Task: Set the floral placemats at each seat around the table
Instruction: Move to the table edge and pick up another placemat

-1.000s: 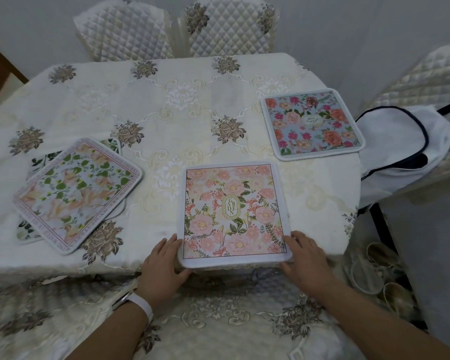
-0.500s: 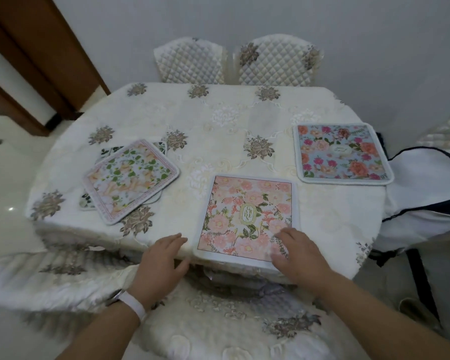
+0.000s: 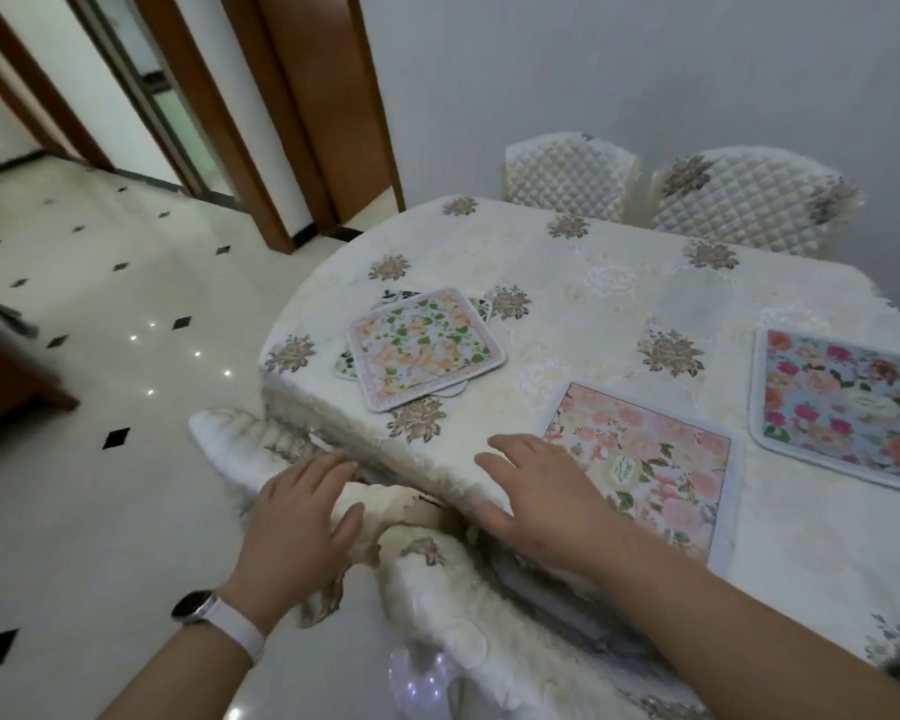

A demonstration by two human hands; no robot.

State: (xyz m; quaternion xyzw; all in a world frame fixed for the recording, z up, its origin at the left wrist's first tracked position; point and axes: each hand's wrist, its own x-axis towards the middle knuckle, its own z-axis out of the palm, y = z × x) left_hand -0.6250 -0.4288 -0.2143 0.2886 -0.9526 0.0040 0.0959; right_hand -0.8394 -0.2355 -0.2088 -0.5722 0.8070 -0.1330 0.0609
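Loosely spread, left hand hovers empty; right hand rests beside pink placemat.

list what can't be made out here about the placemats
All in the head view:
- the lower mats in the stack: hidden by the top placemat, so their count is unclear.
- the blue placemat: cut off by the right edge.
- the pink placemat: its near-left corner is covered by the right hand.
- the oval label on the pink mat: wording too small and blurred.
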